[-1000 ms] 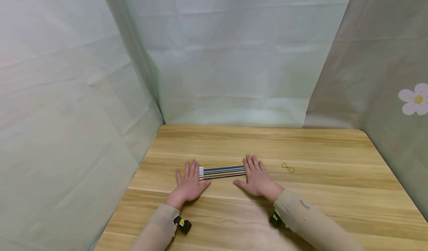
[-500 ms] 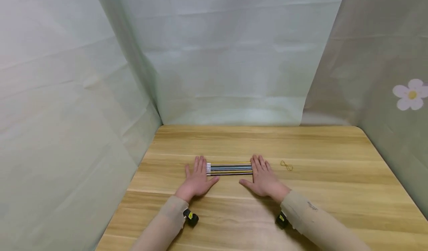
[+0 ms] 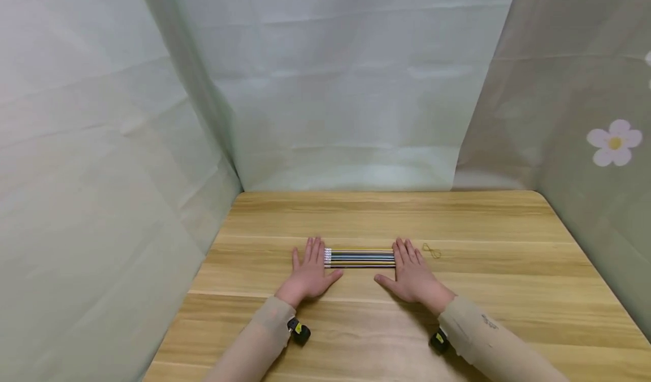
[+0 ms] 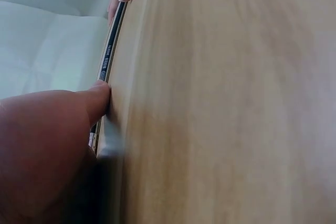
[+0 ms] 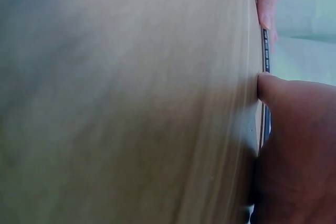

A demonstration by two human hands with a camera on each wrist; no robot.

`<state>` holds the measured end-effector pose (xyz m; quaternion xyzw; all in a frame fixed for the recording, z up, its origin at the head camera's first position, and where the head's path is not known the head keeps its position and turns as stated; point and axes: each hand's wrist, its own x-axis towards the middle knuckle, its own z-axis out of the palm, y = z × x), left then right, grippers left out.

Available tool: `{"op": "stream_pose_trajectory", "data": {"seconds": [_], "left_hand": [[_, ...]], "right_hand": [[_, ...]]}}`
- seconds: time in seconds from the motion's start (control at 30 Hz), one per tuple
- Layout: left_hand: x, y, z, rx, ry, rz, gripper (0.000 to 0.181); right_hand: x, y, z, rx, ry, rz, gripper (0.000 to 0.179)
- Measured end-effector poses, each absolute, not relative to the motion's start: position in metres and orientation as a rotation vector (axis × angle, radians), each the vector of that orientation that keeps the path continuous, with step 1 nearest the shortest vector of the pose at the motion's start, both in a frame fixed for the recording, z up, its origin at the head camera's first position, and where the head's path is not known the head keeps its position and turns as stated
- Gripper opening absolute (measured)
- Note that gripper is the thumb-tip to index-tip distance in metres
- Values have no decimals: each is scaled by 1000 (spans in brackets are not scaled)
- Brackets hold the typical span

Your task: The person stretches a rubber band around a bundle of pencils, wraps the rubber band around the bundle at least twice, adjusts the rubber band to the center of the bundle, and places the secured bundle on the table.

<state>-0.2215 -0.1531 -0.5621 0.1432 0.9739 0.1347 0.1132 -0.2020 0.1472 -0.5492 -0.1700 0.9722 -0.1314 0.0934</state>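
Note:
Several pencils (image 3: 361,259) lie side by side in a flat row on the wooden table, their white-banded ends to the left. My left hand (image 3: 311,274) lies with straight fingers against those ends, its thumb spread along the near side. At the opposite ends rests my right hand (image 3: 414,274), fingers straight and thumb pointing left; it hides the pencils' tips. In the left wrist view a dark pencil (image 4: 108,51) with small print runs past my thumb. The right wrist view shows a dark pencil (image 5: 266,51) between the two hands.
A thin yellowish rubber band (image 3: 432,251), twisted into a loop, lies on the table just right of my right hand. The wooden table (image 3: 356,218) ends at pale fabric walls (image 3: 351,116) at the back and sides.
Both hands and the pencils between them have shifted right, and the row now lies straighter across. My right hand is closer to the rubber band.

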Motion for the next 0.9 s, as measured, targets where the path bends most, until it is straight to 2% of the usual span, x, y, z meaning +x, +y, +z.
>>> {"op": "stream_pose_trajectory", "data": {"seconds": [0.9], "left_hand": [[-220,-156,-556,433,2855,379,108]], "right_hand": [[-201,155,-534,-521,2825,-448,104]]}}
